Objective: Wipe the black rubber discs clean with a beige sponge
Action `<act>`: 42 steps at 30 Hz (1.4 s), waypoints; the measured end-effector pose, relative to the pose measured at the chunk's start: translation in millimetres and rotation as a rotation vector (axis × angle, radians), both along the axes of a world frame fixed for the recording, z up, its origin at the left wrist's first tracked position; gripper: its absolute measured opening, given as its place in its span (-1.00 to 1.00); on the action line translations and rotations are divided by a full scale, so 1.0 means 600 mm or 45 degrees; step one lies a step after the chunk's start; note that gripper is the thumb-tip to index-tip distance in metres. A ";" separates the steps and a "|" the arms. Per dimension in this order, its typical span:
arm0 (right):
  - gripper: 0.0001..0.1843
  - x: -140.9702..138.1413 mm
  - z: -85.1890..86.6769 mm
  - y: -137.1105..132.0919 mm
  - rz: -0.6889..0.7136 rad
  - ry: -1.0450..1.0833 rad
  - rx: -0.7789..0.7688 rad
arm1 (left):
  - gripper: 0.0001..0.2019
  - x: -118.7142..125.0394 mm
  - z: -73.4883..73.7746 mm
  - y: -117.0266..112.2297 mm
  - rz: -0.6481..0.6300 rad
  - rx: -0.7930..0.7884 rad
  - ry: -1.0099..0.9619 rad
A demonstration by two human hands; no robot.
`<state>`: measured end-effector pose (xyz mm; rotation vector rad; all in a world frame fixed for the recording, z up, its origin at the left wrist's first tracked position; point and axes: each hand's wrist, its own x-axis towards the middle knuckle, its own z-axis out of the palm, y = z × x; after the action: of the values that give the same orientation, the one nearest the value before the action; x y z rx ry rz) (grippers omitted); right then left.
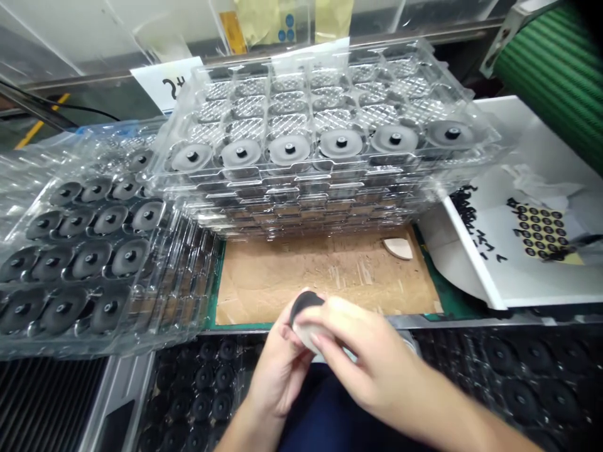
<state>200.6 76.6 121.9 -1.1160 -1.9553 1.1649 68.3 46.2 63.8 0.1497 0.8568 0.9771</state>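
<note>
My left hand [279,364] and my right hand [365,358] meet at the near edge of the bench, both gripping one round black disc part [304,306]. The left fingers hold its lower rim; the right fingertips press on its pale face from the right. Behind them lies a brown cardboard sheet [325,273]. A stack of clear plastic trays [320,157] stands beyond, its top tray holding one front row of grey disc parts, with the cells behind empty.
A second clear tray stack [89,245] full of black discs sits at left. A white box [541,251] with a sheet of small black rings stands at right. Black trays of parts [518,383] lie under the bench edge. A green ribbed roll [560,69] is at far right.
</note>
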 end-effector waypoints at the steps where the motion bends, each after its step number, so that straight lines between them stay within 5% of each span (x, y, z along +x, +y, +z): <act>1: -0.77 -0.003 0.003 0.002 0.069 -0.022 -0.064 | -0.48 -0.001 0.002 0.000 0.005 0.012 0.035; 6: -0.73 -0.004 -0.003 0.002 -0.233 0.101 0.215 | -0.55 -0.001 0.016 0.003 -0.037 0.013 0.106; 10: -0.79 0.003 0.003 0.003 0.025 0.062 -0.095 | -0.50 0.002 0.015 0.006 -0.062 0.080 0.055; 14: -0.73 -0.003 0.002 0.010 -0.293 0.024 0.264 | -0.65 0.008 0.016 0.011 -0.046 0.128 -0.017; 16: -0.73 0.003 0.003 0.004 -0.193 0.088 0.244 | -0.55 0.006 0.020 0.013 -0.041 0.112 -0.040; 19: -0.79 0.028 0.004 -0.010 0.008 0.015 -0.047 | -0.43 -0.001 0.026 0.015 0.005 0.074 -0.032; 25: -0.76 0.047 0.001 -0.021 -0.255 -0.257 0.277 | -0.59 0.007 0.031 0.021 0.034 0.155 -0.075; 33: -0.78 0.039 0.015 -0.005 -0.094 -0.042 0.073 | -0.55 0.007 0.028 0.019 0.063 0.171 -0.035; 35: -0.80 0.047 -0.007 0.008 -0.125 -0.006 0.003 | -0.54 0.006 0.022 0.019 0.116 0.163 -0.043; 39: -0.78 0.078 -0.111 0.025 -0.676 -0.297 -0.029 | -0.58 0.004 0.012 0.020 0.246 0.077 -0.066; 42: -0.72 0.093 -0.201 0.006 -0.614 -0.296 -0.152 | -0.56 0.001 0.010 0.022 0.262 0.046 -0.087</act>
<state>256.1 80.0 1.3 -1.7338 -1.6521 0.9273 68.6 59.3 70.0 0.0587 0.8027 1.1837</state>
